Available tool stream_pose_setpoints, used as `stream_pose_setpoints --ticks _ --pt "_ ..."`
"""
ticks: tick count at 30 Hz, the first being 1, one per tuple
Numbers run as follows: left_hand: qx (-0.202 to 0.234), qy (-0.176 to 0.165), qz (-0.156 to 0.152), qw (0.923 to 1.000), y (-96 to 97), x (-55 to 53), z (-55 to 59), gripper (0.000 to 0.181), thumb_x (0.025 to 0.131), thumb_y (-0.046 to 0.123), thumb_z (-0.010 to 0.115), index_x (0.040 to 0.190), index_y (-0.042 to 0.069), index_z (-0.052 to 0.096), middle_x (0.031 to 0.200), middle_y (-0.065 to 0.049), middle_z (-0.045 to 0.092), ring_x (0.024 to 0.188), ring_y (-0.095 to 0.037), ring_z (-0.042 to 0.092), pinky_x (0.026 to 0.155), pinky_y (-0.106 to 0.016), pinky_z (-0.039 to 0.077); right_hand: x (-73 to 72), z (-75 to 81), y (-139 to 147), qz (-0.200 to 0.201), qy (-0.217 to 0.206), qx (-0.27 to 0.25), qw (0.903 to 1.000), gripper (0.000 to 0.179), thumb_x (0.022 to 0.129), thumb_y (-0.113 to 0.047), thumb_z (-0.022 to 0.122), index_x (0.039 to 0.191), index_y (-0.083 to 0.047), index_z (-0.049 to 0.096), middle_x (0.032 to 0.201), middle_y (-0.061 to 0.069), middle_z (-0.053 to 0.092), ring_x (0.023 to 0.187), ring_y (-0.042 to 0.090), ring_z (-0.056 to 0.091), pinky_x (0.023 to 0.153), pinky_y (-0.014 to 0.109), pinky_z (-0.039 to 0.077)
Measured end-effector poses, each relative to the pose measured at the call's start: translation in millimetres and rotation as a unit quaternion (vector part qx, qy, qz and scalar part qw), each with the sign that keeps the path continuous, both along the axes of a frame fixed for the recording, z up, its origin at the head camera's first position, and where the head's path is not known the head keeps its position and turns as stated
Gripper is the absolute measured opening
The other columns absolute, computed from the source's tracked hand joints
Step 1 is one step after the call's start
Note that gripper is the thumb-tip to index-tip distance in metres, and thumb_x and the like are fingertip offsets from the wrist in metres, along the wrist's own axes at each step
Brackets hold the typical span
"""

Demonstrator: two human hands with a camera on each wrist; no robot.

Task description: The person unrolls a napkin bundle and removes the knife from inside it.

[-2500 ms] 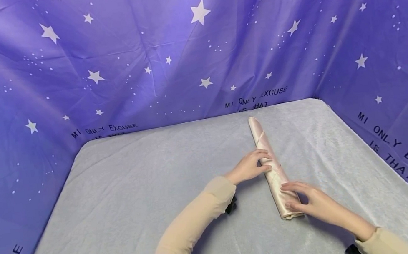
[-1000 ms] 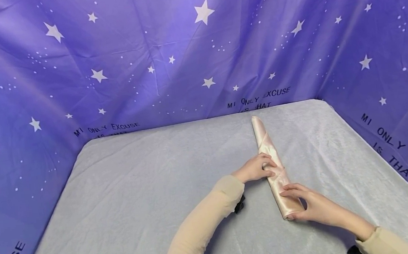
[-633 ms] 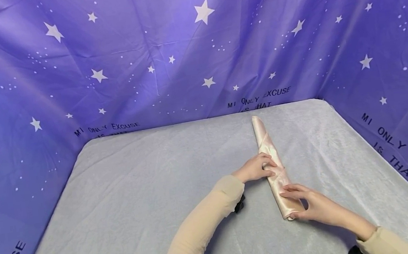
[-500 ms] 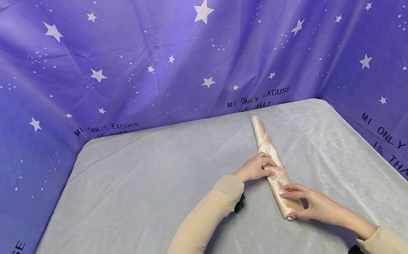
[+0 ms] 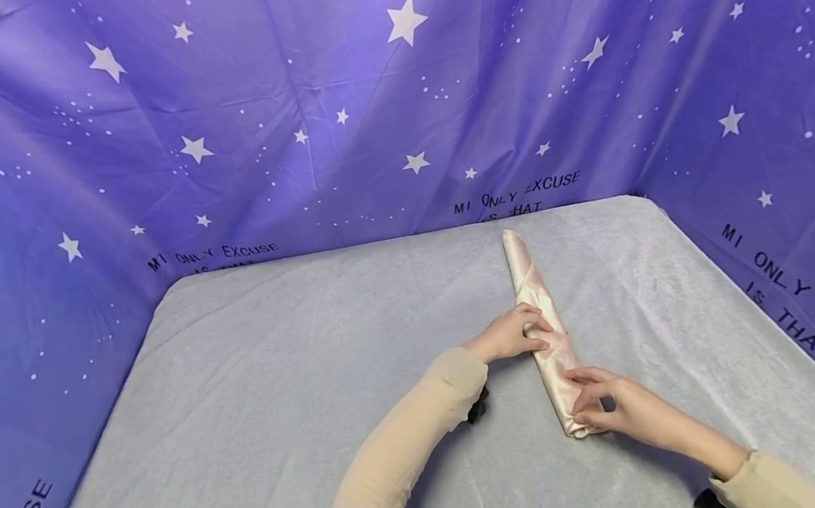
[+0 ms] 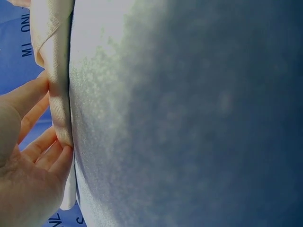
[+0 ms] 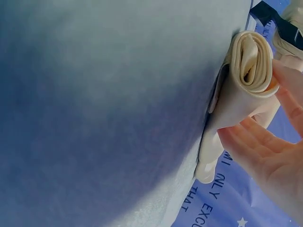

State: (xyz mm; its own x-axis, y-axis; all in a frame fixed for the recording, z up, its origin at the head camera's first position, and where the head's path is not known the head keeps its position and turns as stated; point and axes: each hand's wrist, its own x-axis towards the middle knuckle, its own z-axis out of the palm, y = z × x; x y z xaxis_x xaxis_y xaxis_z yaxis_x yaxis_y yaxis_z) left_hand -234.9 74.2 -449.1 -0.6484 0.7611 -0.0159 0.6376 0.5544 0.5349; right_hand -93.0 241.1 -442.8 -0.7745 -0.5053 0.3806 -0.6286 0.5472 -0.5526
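A roll of pale pink satin cloth point(image 5: 559, 361) lies lengthwise on the grey-covered table, right of centre. Across its middle rests my left hand point(image 5: 510, 332), fingertips on top and thumb near the left side. My right hand point(image 5: 632, 408) touches the near end, its thumb and fingers spread lightly along the roll. In the left wrist view the left fingers point(image 6: 40, 150) lie fairly straight against the cloth point(image 6: 59, 101). The right wrist view shows the spiral layers at the cloth's end point(image 7: 253, 64), with the right hand point(image 7: 272, 153) beside it, thumb against the outer layer.
The table point(image 5: 257, 388) has a soft grey cover. Purple curtains point(image 5: 326, 70) with white stars and black lettering enclose its back and both sides.
Since the earliest frame, the roll and left hand have shifted slightly right. My right thumb dipped to the roll's near end, then moved back up towards the fingers in the last half second.
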Motion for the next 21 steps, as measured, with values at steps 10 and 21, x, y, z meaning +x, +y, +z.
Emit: stream_pose_setpoints --ticks 10,21 --pt "0.002 -0.006 0.000 1.0000 -0.3 0.0 0.7 0.025 0.082 0.023 0.063 0.105 0.014 0.064 0.126 -0.004 0.046 0.118 -0.013 0.041 0.096 -0.019 0.029 3.3 2.7 1.2 0.008 -0.031 -0.020 0.9993 0.021 0.075 -0.004 0.066 0.073 -0.023 0.058 0.109 0.020 0.055 0.113 -0.003 0.040 0.088 0.003 0.023" --pt "0.006 -0.010 -0.008 0.9999 0.2 -4.6 -4.4 0.024 0.081 0.024 0.064 0.104 0.016 0.065 0.124 -0.002 0.047 0.117 -0.009 0.040 0.096 -0.017 0.028 4.4 8.4 9.1 0.017 -0.041 -0.050 0.9977 0.025 0.074 0.005 0.064 0.077 -0.020 0.060 0.104 0.020 0.059 0.110 -0.006 0.042 0.089 0.004 0.026"
